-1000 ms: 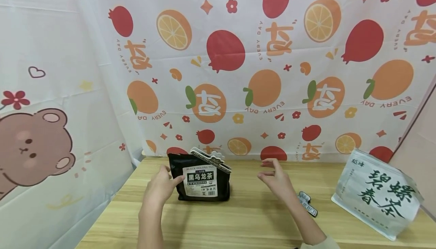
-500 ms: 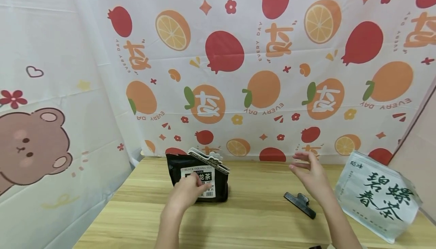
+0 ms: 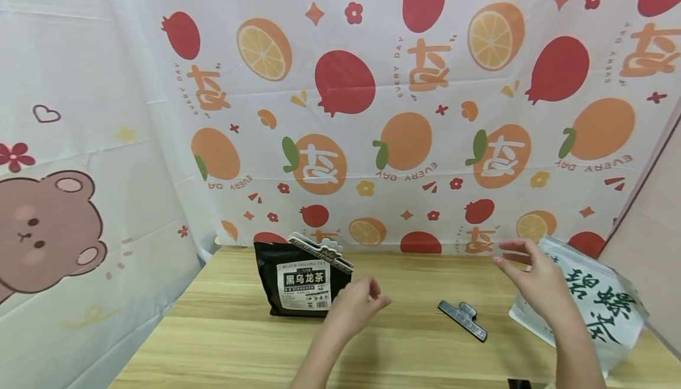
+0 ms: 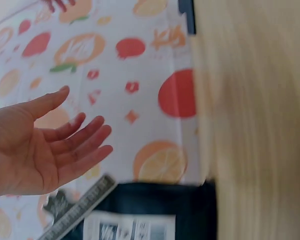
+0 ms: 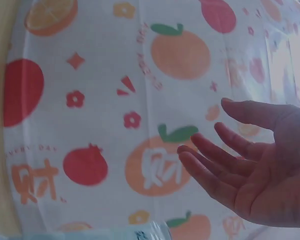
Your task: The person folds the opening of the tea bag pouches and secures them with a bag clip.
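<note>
A black tea bag (image 3: pixel 303 282) stands upright at the back left of the wooden table (image 3: pixel 239 347), with a toothed sealing clip (image 3: pixel 321 252) on its top. My left hand (image 3: pixel 357 305) hovers just right of that bag, holding nothing; the left wrist view shows its fingers (image 4: pixel 65 135) relaxed above the bag (image 4: pixel 150 205). A dark loose clip (image 3: pixel 461 320) lies on the table between my hands. My right hand (image 3: pixel 529 274) is open and raised at the upper left corner of a white tea bag (image 3: pixel 596 306). In the right wrist view its fingers (image 5: pixel 240 165) are spread and empty.
A fruit-print curtain (image 3: pixel 372 111) hangs right behind the table, and a bear-print sheet (image 3: pixel 80 211) closes the left side. A pale wall panel (image 3: pixel 644 241) stands at the right. A small dark object (image 3: pixel 518 383) shows at the bottom edge.
My left hand let go of the black bag and moved right toward the table's middle. My right hand swung right to the white bag, uncovering the loose clip.
</note>
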Tool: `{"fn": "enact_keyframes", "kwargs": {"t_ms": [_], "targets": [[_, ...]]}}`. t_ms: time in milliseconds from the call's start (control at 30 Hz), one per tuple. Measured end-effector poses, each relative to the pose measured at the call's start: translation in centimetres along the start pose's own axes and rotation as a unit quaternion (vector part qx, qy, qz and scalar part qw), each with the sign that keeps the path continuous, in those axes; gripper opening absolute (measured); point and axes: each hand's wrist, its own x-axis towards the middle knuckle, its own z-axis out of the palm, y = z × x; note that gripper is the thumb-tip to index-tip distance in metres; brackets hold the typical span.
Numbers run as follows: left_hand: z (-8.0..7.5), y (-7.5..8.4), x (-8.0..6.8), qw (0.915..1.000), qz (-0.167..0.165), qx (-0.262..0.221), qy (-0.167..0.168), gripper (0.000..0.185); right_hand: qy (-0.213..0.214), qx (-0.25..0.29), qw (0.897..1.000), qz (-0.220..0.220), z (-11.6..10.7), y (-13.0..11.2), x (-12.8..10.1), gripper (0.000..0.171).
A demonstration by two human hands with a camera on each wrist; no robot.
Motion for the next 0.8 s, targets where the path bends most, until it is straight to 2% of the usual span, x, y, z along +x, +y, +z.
{"fn": "enact_keyframes", "kwargs": {"t_ms": [200, 367, 567, 700, 800], "targets": [[2.8, 1.1, 1.1, 0.9983, 0.006, -0.057, -0.010, 0.024, 0.010, -0.042, 0.999, 0.014, -2.4, 1.0, -0.7, 0.049], [4.5, 1.8, 1.9, 0.9946, 0.001, -0.101, -0.021, 0.023, 0.018, -0.064, 0.996, 0.052, -4.4, 2.2, -1.0, 0.054], [6.4, 2.7, 2.5, 0.9847, 0.005, -0.174, -0.013, 0.022, 0.066, -0.083, 0.984, 0.146, -6.4, 3.6, -1.5, 0.062], [7.9, 3.2, 2.9, 0.9785, 0.009, -0.206, -0.013, 0.027, 0.111, -0.038, 0.973, 0.199, -7.6, 5.7, -1.5, 0.063], [8.9, 3.8, 3.4, 0.9765, 0.011, -0.215, -0.011, 0.033, 0.169, 0.013, 0.962, 0.212, -8.1, 10.3, -1.3, 0.053]]}}
